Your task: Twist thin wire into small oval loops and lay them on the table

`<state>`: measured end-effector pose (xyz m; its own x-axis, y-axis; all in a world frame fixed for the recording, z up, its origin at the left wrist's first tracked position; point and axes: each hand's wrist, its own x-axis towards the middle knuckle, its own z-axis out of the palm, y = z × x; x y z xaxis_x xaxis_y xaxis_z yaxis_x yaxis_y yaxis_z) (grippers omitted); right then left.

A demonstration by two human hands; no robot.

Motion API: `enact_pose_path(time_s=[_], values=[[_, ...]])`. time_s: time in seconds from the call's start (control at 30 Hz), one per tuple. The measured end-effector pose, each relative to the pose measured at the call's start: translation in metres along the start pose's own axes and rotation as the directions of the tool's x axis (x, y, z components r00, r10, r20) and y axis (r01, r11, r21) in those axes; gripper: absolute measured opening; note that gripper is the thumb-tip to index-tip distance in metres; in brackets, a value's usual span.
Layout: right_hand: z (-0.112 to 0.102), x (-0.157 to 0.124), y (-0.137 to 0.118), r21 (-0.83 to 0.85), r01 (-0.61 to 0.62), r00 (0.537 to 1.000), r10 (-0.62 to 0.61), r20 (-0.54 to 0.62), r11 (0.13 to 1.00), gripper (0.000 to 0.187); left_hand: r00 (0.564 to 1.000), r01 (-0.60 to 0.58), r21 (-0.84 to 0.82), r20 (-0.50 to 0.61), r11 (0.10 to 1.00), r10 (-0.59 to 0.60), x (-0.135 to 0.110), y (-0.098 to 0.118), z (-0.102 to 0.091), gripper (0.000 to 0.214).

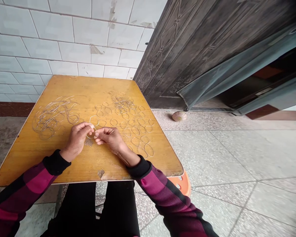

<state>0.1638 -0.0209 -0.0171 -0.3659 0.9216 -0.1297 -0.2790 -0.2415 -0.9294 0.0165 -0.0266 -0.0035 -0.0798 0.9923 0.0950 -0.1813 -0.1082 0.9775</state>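
Note:
Between my two hands is a thin, pale wire bent into a loop, held just above the wooden table. My left hand pinches it from the left with thumb and forefinger. From the right, my right hand grips the same wire close to the left fingertips. A tangle of longer loose wires lies to the left of my hands. Right of them several wire rings are spread over the tabletop, some in figure-eight shapes. Farther back sits a denser heap of small rings.
The yellow wooden table has chipped spots and stands against a white tiled wall. An orange stool shows under its right corner. On the floor right of it lies a ball, before a dark carved door and a hanging curtain.

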Motion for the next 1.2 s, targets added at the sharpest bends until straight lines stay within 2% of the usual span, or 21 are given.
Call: enact_pose_path(time_s=[0.17,0.37,0.5,0.7,0.77,0.83,0.9,1.0,1.2], values=[[-0.004,0.002,-0.002,-0.054,0.032,0.999,-0.033,-0.030,0.998,0.027,0.996,0.077,0.002,0.050,0.997,-0.077,0.003,0.010,-0.004,0.018],[-0.007,0.000,-0.006,-0.157,0.095,0.991,-0.108,-0.075,0.983,0.022,0.978,0.136,-0.021,0.165,0.990,-0.131,0.005,0.013,-0.012,0.023],[-0.009,-0.001,-0.008,-0.256,0.150,0.977,-0.183,-0.108,0.955,0.019,0.971,0.096,0.057,0.215,0.994,-0.106,0.005,0.017,-0.016,0.018],[-0.010,-0.003,-0.011,-0.381,0.186,0.960,-0.251,-0.129,0.906,0.016,0.933,0.154,0.142,0.306,0.978,-0.191,-0.002,0.020,-0.014,0.017],[-0.010,-0.004,-0.012,-0.328,0.188,0.963,-0.239,-0.123,0.926,0.017,0.946,0.148,0.117,0.273,0.982,-0.175,-0.004,0.018,-0.013,0.018],[-0.009,-0.005,-0.014,-0.189,0.160,0.978,-0.181,-0.103,0.969,0.021,0.966,0.132,0.073,0.213,0.989,-0.145,-0.005,0.016,-0.012,0.018],[-0.008,-0.005,-0.015,-0.017,0.091,0.993,-0.092,-0.073,0.996,0.027,0.979,0.107,0.037,0.169,0.994,-0.111,-0.004,0.015,-0.011,0.018],[-0.009,-0.003,-0.014,0.159,-0.022,1.000,0.024,-0.010,0.987,0.031,0.985,0.081,0.016,0.151,0.997,-0.082,-0.003,0.014,-0.011,0.018],[-0.010,0.000,-0.011,0.260,-0.121,0.993,0.113,0.045,0.958,0.025,0.977,0.104,0.028,0.182,0.994,-0.107,-0.005,0.012,-0.008,0.021]])
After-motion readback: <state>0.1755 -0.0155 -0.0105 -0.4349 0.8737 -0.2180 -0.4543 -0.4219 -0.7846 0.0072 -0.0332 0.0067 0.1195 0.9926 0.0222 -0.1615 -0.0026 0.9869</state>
